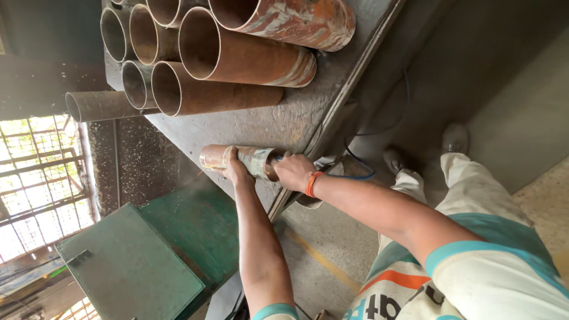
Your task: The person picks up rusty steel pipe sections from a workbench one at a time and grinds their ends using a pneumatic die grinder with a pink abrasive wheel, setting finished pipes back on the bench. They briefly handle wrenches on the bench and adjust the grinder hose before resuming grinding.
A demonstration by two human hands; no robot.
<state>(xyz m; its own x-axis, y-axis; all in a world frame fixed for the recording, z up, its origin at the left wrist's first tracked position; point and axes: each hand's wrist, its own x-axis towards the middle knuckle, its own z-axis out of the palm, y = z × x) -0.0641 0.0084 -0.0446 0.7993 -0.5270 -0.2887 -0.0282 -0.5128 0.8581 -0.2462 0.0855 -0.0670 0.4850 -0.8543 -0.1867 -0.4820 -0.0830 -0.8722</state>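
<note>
A short rusty steel pipe (256,160) with patches of pale paint lies across the edge of a dark metal workbench (284,121). My left hand (237,170) is wrapped around the pipe's middle. My right hand (294,172), which has an orange band at the wrist, is closed over the pipe's open end. A small bit of blue shows by its thumb, and what lies under the palm is hidden.
Several longer rusty pipes (237,56) are stacked on the bench beyond. A thin blue cable (358,172) trails from near my right hand across the concrete floor. A green metal cabinet (136,261) stands beside the bench, next to a barred window (35,178). My feet (455,137) are on the floor.
</note>
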